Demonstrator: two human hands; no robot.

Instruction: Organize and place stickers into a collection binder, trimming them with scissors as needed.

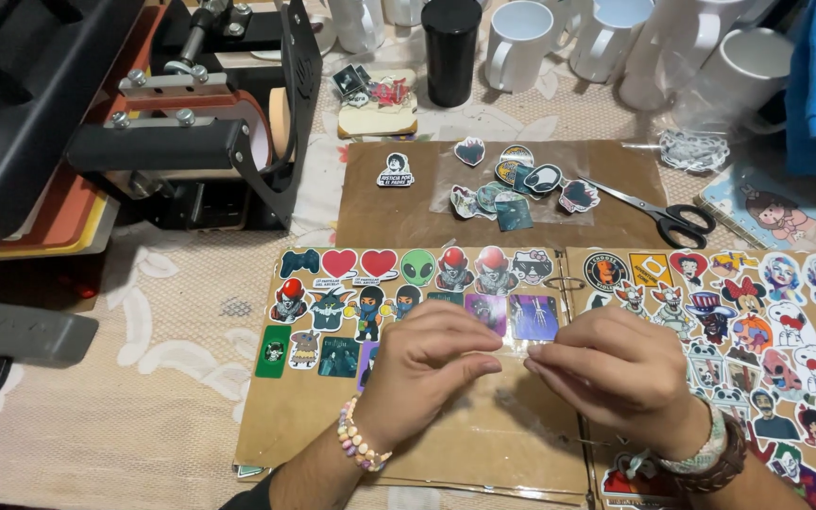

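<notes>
Over the open brown cardboard sticker album (314, 416), the left hand (427, 364) and right hand (620, 373) pinch a thin clear plastic strip (514, 354) between fingertips. Beyond the album lie black-handled scissors (663, 215), then white ceramic mugs (521, 42).

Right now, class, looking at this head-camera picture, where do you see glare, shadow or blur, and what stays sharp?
In the head view, light glares off the clear plastic film over the loose stickers; the left hand and right hand cast soft shadows on the brown cardboard page; the scissors and sticker rows are sharp; the white mugs at the top edge look slightly soft and bent by the wide lens.
</notes>
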